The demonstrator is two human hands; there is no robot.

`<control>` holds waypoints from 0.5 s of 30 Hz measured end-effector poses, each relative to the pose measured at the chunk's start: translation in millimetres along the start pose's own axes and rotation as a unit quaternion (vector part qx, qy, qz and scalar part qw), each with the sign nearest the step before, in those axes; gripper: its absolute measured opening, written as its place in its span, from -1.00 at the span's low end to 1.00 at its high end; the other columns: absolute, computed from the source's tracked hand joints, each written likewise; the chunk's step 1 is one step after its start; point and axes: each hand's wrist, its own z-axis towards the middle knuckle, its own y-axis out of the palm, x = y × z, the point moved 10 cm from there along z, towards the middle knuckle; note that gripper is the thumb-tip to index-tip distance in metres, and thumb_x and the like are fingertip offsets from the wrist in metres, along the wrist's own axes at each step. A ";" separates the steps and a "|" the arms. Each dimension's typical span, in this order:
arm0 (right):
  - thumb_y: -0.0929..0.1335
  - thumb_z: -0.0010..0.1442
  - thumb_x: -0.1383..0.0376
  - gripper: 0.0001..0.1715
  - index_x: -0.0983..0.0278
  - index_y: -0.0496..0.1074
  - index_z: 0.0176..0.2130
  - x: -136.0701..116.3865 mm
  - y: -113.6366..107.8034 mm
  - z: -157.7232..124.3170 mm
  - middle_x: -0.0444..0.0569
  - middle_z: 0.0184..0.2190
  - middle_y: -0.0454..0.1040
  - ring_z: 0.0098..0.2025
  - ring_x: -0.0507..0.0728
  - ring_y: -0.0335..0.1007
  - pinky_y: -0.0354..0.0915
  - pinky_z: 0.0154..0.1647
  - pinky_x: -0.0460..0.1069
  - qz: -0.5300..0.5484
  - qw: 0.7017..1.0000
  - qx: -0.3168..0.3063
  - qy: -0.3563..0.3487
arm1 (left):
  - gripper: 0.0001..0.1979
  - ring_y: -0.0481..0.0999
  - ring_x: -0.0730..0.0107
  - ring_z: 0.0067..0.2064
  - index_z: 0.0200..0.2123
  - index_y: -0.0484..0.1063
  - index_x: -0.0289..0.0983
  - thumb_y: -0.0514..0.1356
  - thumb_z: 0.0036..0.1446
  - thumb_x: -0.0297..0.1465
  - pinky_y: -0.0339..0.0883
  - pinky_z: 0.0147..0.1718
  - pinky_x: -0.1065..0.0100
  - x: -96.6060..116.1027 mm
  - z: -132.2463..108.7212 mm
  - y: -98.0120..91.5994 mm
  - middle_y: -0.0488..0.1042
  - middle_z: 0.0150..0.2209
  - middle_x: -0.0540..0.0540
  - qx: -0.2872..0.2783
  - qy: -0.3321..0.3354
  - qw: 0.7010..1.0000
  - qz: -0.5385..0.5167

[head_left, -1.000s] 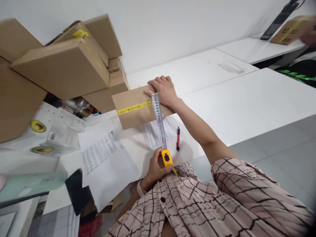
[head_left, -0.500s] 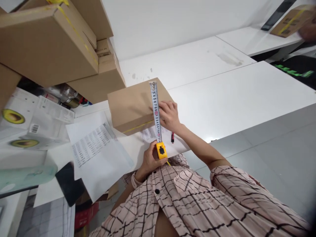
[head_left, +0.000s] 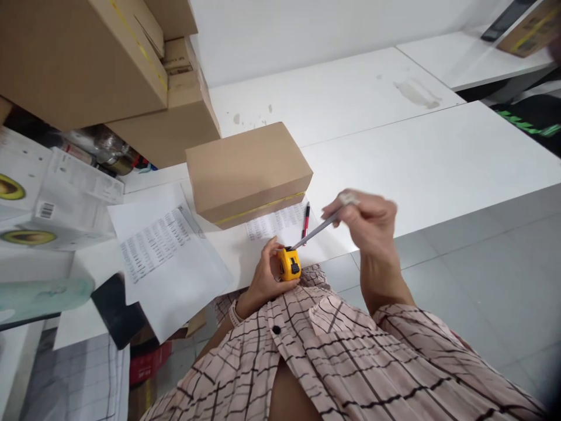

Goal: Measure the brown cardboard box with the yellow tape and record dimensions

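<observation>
In my left hand [head_left: 268, 270] is a yellow tape measure [head_left: 290, 264], its case gripped between thumb and fingers near my shirt. The metal blade [head_left: 316, 230] runs out of the case up to the right. My right hand [head_left: 370, 219], slightly blurred, pinches the blade near its end. Beyond both hands lies a closed brown cardboard box [head_left: 249, 166] with a strip of yellow tape along its front side. A printed sheet [head_left: 280, 222] sticks out from under the box, and a red and black pen [head_left: 306, 223] rests on it.
Large cardboard boxes [head_left: 87, 64] are stacked at the left. Printed papers [head_left: 169, 263] overlap a dark flat object [head_left: 118, 310] at the table's edge. White cartons with avocado pictures [head_left: 48, 199] stand far left. The white table [head_left: 394, 158] stretches right.
My right hand has left the box and moved right and nearer, now pinching the blade. The blade has swung from lying over the box to slanting right, with less of it out.
</observation>
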 end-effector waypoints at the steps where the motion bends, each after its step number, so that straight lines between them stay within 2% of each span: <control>1: 0.49 0.26 0.05 -0.74 0.13 0.67 -0.36 5.1 9.6 -10.6 -0.09 -0.47 0.59 -0.48 0.04 0.46 0.35 -0.56 -0.03 0.004 0.999 -0.031 0.013 | 0.10 0.57 0.05 0.12 0.44 -0.05 -0.15 0.51 -0.03 -0.23 0.50 0.06 0.07 1.6 -1.8 -4.0 0.43 0.15 -0.27 0.021 0.015 1.000 0.002; 3: 0.51 0.24 0.12 -0.82 0.12 0.68 -0.37 20.0 24.9 -31.2 -0.08 -0.40 0.65 -0.42 0.06 0.52 0.40 -0.45 0.00 -0.001 0.996 -0.072 0.057 | 0.10 0.56 0.04 0.13 0.45 -0.08 -0.13 0.51 -0.01 -0.23 0.47 0.11 0.02 10.9 -4.9 -11.6 0.46 0.11 -0.23 0.057 0.056 0.996 0.026; 5: 0.52 0.23 0.13 -0.82 0.15 0.67 -0.36 40.1 30.6 -49.6 -0.06 -0.37 0.66 -0.38 0.08 0.53 0.41 -0.36 0.03 -0.025 0.989 -0.086 0.116 | 0.08 0.57 0.06 0.11 0.44 -0.06 -0.15 0.51 0.01 -0.22 0.46 0.12 0.02 26.1 -7.4 -20.7 0.48 0.10 -0.22 0.092 0.100 0.989 0.051; 7: 0.50 0.23 0.08 -0.74 0.19 0.63 -0.38 62.9 24.5 -63.9 -0.06 -0.42 0.63 -0.40 0.08 0.49 0.38 -0.35 0.02 -0.063 0.980 -0.075 0.176 | 0.05 0.58 0.08 0.10 0.43 -0.02 -0.19 0.51 0.03 -0.22 0.47 0.11 0.03 43.2 -7.9 -34.1 0.48 0.10 -0.24 0.128 0.130 0.980 0.079; 9: 0.45 0.26 0.01 -0.63 0.21 0.55 -0.42 87.6 6.1 -73.6 -0.08 -0.49 0.55 -0.46 0.07 0.41 0.30 -0.40 0.01 -0.132 0.963 -0.036 0.234 | 0.01 0.58 0.08 0.09 0.40 0.06 -0.21 0.52 0.01 -0.22 0.49 0.08 0.04 64.5 -5.0 -54.2 0.47 0.11 -0.23 0.170 0.161 0.965 0.115; 12: 0.35 0.32 -0.02 -0.59 0.20 0.40 -0.41 117.3 -23.1 -78.2 -0.12 -0.54 0.47 -0.50 0.06 0.31 0.18 -0.41 0.00 -0.288 0.915 0.019 0.283 | -0.08 0.58 0.08 0.06 0.33 0.20 -0.17 0.54 -0.04 -0.25 0.53 0.02 0.05 105.1 11.0 -89.7 0.47 0.09 -0.16 0.214 0.230 0.930 0.189; 15: 0.35 0.31 -0.03 -0.65 0.19 0.36 -0.24 141.3 -24.4 -74.7 -0.07 -0.46 0.52 -0.44 0.13 0.38 0.14 -0.37 0.02 -0.413 0.856 -0.011 0.310 | -0.09 0.49 0.02 0.19 0.35 0.16 -0.14 0.51 0.01 -0.31 0.48 0.14 -0.02 140.5 42.0 -127.2 0.41 0.17 -0.16 0.269 0.275 0.880 0.278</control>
